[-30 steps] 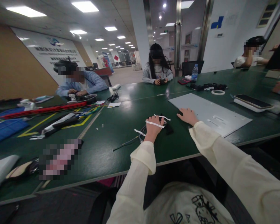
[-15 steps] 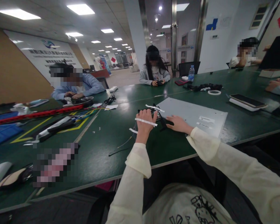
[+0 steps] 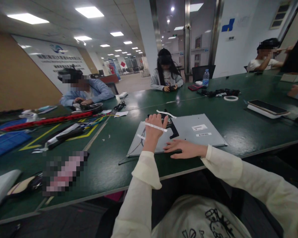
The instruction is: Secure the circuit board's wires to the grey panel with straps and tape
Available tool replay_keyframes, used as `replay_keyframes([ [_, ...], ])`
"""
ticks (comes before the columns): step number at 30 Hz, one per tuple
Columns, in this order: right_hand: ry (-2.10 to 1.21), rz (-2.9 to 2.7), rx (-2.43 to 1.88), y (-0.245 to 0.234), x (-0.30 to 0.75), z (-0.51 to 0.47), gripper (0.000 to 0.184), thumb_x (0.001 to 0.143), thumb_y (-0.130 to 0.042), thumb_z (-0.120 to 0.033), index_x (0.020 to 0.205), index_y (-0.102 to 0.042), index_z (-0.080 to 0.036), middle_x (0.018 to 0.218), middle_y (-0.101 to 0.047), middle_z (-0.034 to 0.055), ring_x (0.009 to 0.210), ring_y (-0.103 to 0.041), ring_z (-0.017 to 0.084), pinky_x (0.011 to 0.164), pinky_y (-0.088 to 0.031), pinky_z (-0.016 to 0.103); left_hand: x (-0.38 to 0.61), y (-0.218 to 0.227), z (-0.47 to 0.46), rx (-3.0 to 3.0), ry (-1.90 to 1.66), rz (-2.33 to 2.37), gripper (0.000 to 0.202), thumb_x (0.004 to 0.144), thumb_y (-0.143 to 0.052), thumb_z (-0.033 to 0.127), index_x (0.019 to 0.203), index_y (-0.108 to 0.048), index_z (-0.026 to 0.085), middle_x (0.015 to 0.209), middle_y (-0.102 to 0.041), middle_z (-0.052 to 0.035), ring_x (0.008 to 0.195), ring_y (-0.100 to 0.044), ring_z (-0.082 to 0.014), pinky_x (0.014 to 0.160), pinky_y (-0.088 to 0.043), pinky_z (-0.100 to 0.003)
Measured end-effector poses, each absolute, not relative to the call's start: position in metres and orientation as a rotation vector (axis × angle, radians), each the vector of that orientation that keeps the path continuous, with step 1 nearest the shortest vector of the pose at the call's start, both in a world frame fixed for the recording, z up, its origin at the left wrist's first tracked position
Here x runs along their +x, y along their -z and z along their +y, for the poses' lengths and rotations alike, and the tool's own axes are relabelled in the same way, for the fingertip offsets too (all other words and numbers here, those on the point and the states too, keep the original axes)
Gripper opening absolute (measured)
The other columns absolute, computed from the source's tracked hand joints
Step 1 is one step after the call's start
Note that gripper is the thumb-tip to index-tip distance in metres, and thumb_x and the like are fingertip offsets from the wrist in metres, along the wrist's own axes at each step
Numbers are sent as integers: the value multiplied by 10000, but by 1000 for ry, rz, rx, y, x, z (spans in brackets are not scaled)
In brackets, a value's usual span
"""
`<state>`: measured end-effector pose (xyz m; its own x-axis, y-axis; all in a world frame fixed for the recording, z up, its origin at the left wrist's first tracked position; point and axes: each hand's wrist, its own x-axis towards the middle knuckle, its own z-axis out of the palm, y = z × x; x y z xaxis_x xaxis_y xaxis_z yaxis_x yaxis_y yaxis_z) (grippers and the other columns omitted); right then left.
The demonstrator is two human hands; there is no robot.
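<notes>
My left hand is closed around a black bracket-like part above the grey flat panel. A white tape strip lies across the back of that hand, and another strip sits at the part's far end. The fingers hide most of the part. A thin cable trails from it towards the near left. My right hand is open at the panel's near edge, palm down with fingers spread, and holds nothing. Two white labels are stuck on the panel's right half.
A phone on a white box, a tape roll and black straps lie right and beyond. Leftward are a blue tray, a red strip and cables. A water bottle stands far back. Several people sit around the table.
The grey panel has slid left and nearer, and now lies beneath my left hand and the black part. My right hand has moved from beside the part to the panel's near edge.
</notes>
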<state>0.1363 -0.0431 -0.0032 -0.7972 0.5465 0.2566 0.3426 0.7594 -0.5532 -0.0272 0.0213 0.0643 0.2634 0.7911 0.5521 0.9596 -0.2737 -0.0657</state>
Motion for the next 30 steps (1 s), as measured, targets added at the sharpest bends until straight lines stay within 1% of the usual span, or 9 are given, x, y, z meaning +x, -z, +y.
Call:
replay_keyframes([
  [6,-701,-2585,-592,5,132,-51,393,912,-531,-373,1294,-581,-291,1371,-522,8,1353,-375,187,1162,-190,407,-19,-44,26,-2217,560,-1577,531,953,-247,519,1001,-606,132,982,-632,-163,1008,-553,-292,846,-372,-394],
  [11,-670,-2561,-546,8,133,-54,422,906,-527,-366,1310,-571,-253,1355,-538,24,1332,-408,183,1116,-304,363,-12,-26,36,-2282,526,-1568,518,948,-279,518,1011,-617,130,999,-637,-178,1011,-551,-290,846,-360,-401],
  [14,-663,-2542,-525,7,133,-56,428,903,-527,-349,1310,-571,-226,1339,-552,43,1317,-429,186,1091,-342,357,-8,-16,43,-2302,485,-1552,523,955,-272,498,1005,-621,112,994,-642,-188,1002,-557,-290,834,-362,-400],
  [19,-644,-2544,-508,6,133,-58,426,905,-518,-339,1300,-581,-191,1332,-558,64,1312,-435,189,1086,-349,346,-3,-3,49,-2350,413,-1559,534,966,-252,487,967,-624,103,960,-651,-177,961,-580,-267,833,-365,-383],
  [23,-650,-2530,-524,9,133,-57,420,897,-535,-334,1298,-584,-215,1321,-569,56,1297,-453,189,1076,-363,349,-3,4,50,-2357,421,-1559,513,967,-258,483,985,-614,114,980,-648,-176,965,-583,-266,822,-373,-379],
  [30,-635,-2524,-505,13,133,-56,422,890,-550,-311,1295,-586,-195,1319,-570,68,1285,-467,194,1073,-369,348,-4,9,51,-2385,371,-1547,515,972,-239,480,1022,-596,112,1008,-633,-168,971,-569,-267,819,-377,-380],
])
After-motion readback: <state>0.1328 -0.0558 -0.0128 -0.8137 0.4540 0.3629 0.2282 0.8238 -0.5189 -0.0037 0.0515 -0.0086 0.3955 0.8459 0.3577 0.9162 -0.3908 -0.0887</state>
